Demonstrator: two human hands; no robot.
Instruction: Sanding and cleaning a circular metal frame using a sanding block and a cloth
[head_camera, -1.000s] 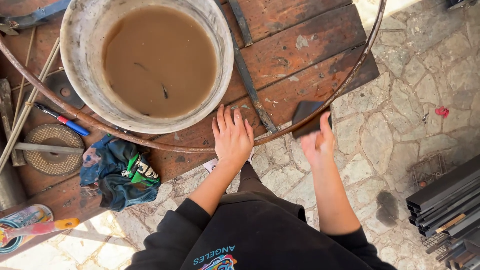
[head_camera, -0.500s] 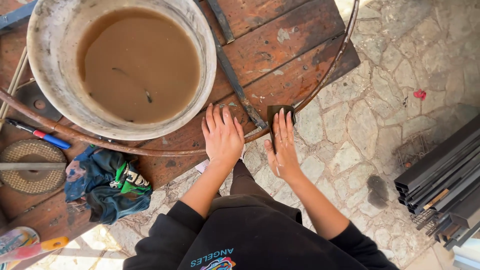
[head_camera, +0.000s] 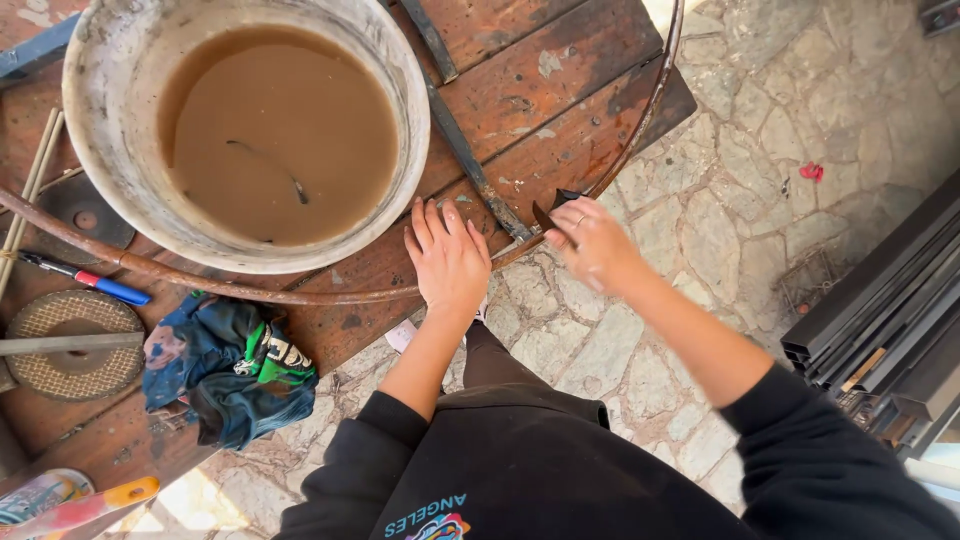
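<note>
My left hand (head_camera: 450, 262) lies flat, fingers apart, on the worn wooden table (head_camera: 560, 90), pressing over a thin, rusty, curved metal rod (head_camera: 250, 294) that loops around the table's edge. My right hand (head_camera: 597, 245) pinches a small dark flat piece (head_camera: 556, 207) against that rod just right of the left hand, at the table's edge. Beside both hands a flat dark metal bar (head_camera: 462, 152) runs diagonally. I cannot tell what the dark piece is made of.
A big white bucket (head_camera: 100, 185) of muddy brown water stands at the back left. A crumpled blue-green rag (head_camera: 225, 365), a blue and red pen (head_camera: 92, 284) and a round abrasive disc (head_camera: 70, 345) lie left. Dark metal profiles (head_camera: 880, 310) are stacked on the stone floor at the right.
My right hand came in from beyond the table's edge with the dark piece and now holds it on the rod. My left hand stayed flat on the table.
</note>
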